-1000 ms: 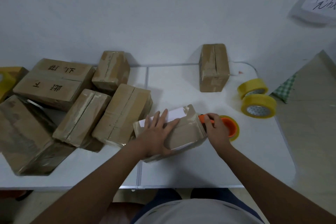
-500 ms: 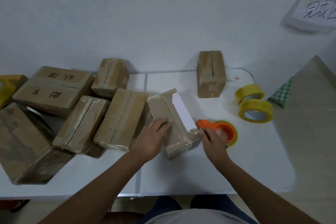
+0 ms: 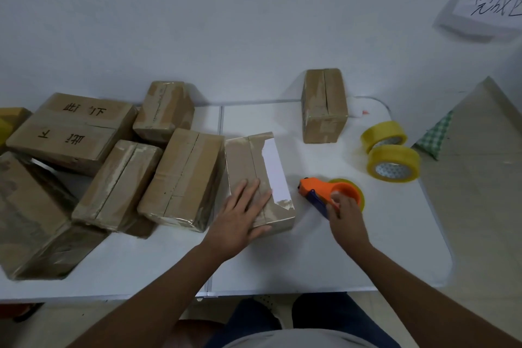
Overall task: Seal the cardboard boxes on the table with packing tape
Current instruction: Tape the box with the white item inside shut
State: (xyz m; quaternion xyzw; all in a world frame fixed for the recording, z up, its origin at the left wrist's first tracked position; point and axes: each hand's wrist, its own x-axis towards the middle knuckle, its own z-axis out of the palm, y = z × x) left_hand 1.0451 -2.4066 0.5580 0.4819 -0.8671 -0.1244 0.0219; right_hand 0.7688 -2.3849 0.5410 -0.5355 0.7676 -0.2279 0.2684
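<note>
Head view, looking down on white tabletop [image 3: 310, 257]. Left hand [image 3: 240, 217] lying flat, fingers straight and spread, pressing on top of brown cardboard box with white sheet showing through torn right flap [image 3: 254, 172], sitting at centre of tabletop. Right hand [image 3: 343, 217] curling fingers round orange tape dispenser with blue blade guard and yellow tape roll [image 3: 330, 192], resting on tabletop just beside box, to its right, not touching it. Two loose rolls of yellow packing tape [image 3: 392, 155] standing on edge, touching each other, near far right corner. Single taped brown carton [image 3: 324, 107] standing apart at rear against pale wall [image 3: 226, 22]. Cluster of taped brown cartons [image 3: 180, 175] crowding left half, nearest one touching box under left hand; large flat carton with black handwritten characters [image 3: 70, 127] lying behind them. Paper sign with handwritten characters [image 3: 491, 0] showing at upper right, partly cut off.
</note>
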